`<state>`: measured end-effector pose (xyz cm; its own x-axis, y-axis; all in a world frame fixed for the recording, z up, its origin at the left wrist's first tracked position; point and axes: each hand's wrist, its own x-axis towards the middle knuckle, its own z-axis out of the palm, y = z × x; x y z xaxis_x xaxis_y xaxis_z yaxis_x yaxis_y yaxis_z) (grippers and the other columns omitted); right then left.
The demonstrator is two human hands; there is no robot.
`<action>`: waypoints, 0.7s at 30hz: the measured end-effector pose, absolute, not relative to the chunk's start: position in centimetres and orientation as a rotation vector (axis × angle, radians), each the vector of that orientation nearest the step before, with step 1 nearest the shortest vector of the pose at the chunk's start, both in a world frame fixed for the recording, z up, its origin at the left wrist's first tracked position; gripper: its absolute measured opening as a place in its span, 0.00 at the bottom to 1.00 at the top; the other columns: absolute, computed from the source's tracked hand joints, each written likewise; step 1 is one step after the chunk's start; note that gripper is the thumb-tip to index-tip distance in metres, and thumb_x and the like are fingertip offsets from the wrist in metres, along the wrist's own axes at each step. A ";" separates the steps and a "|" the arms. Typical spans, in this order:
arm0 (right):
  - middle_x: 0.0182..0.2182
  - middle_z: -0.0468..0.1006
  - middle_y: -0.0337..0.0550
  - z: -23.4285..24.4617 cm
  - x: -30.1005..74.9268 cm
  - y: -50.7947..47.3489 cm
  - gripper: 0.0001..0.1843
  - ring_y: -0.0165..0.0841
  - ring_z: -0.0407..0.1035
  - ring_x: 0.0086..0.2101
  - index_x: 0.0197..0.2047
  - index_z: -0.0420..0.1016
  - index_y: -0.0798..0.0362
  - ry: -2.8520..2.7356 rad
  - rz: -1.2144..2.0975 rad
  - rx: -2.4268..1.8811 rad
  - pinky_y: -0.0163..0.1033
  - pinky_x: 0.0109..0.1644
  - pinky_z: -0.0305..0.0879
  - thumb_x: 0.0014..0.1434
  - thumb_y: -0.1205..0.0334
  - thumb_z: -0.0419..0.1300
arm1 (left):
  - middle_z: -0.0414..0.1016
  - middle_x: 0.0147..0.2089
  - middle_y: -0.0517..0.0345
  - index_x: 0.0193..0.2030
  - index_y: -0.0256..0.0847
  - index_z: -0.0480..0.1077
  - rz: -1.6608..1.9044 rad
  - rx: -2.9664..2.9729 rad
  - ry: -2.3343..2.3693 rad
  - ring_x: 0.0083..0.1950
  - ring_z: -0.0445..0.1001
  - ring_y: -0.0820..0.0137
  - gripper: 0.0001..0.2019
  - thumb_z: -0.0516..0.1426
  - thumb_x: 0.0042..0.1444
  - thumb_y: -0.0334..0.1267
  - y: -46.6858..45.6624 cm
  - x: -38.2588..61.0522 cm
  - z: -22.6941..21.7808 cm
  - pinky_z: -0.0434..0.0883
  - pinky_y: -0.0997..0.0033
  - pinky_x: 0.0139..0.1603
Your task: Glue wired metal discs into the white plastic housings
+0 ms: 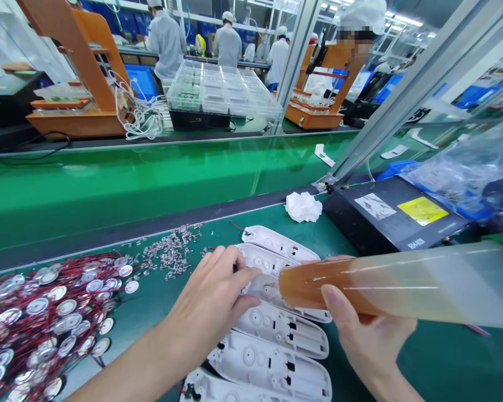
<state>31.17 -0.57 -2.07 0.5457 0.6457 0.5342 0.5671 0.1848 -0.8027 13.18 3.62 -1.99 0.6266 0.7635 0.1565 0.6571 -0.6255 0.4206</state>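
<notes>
My right hand [366, 329] is wrapped round a translucent bottle [427, 276] with amber liquid toward its tip. The bottle lies nearly level, its narrow nozzle pointing left over a white plastic shell [314, 314]. My left hand [220, 287] curls over that shell's left end, thumb and forefinger near the nozzle; its other fingertips are hidden. More white shells [272, 365] lie side by side below, with others above, their hollow sides up. Left of my hand spread many round metal discs [37, 306] with red wires. Small screws [171, 251] are scattered beyond them.
Crumpled white tissue [303, 207] lies behind the shells, beside a black box [396, 212] with a yellow label. A metal post [402, 92] slants across the right. Past the green belt [142, 173] stand orange fixtures [88, 72] and clear trays [222, 92]; several people work beyond.
</notes>
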 end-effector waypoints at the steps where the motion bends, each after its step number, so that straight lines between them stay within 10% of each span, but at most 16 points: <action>1: 0.30 0.76 0.47 -2.1 31.2 -0.6 0.18 0.35 0.70 0.30 0.33 0.70 0.55 -1.103 0.075 -1.480 0.44 0.36 0.70 0.47 0.49 0.64 | 0.63 0.39 0.58 0.49 0.45 0.67 0.461 2.524 1.143 0.38 0.61 0.67 0.18 0.62 0.51 0.30 3.6 13.2 -2.0 0.61 0.65 0.35; 21: 0.17 0.72 0.40 -1.9 31.8 -0.7 0.19 0.31 0.66 0.19 0.23 0.68 0.53 -1.080 0.116 -1.571 0.38 0.21 0.64 0.47 0.45 0.63 | 0.64 0.39 0.58 0.49 0.46 0.67 0.468 2.539 1.130 0.38 0.63 0.66 0.18 0.62 0.51 0.29 3.8 13.1 -2.2 0.61 0.64 0.36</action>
<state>31.75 -0.75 -1.90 0.5687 0.6774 0.4666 0.5627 0.0933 -0.8214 13.05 3.77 -2.18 0.6331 0.7564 0.1643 0.6507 -0.6350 0.4164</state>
